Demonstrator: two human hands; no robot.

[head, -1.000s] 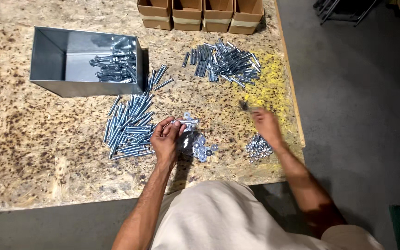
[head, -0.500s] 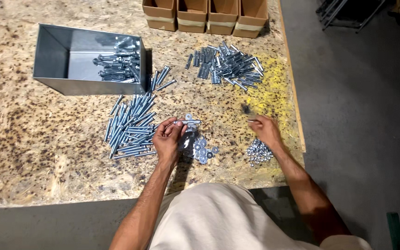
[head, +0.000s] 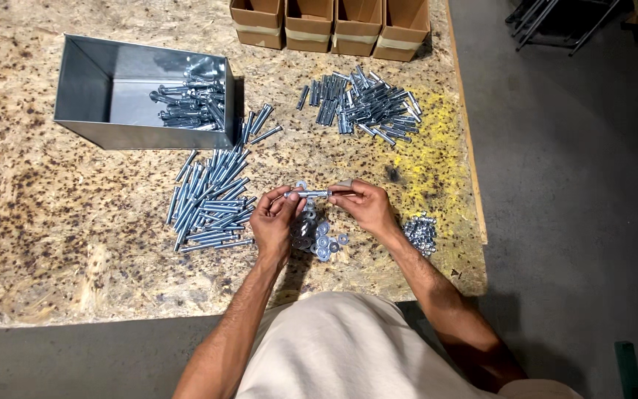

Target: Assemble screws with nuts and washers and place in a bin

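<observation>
My left hand [head: 276,220] and my right hand [head: 367,207] hold one long silver bolt [head: 310,194] level between them, the left at its left end, the right at its right end. The bolt hangs just above a small heap of washers [head: 320,238] on the chipboard table [head: 53,244]. A pile of long bolts [head: 212,201] lies just left of my left hand. A little heap of nuts [head: 421,232] lies right of my right wrist.
A grey metal bin [head: 90,92] with several bolts inside stands at the back left. Another pile of assembled bolts [head: 363,106] lies at the back right. Several open cardboard boxes [head: 331,28] line the far edge. The table's right edge [head: 469,148] borders grey floor.
My right hand has come back left from near the nuts heap to meet my left hand. Both now grip the same bolt over the washers.
</observation>
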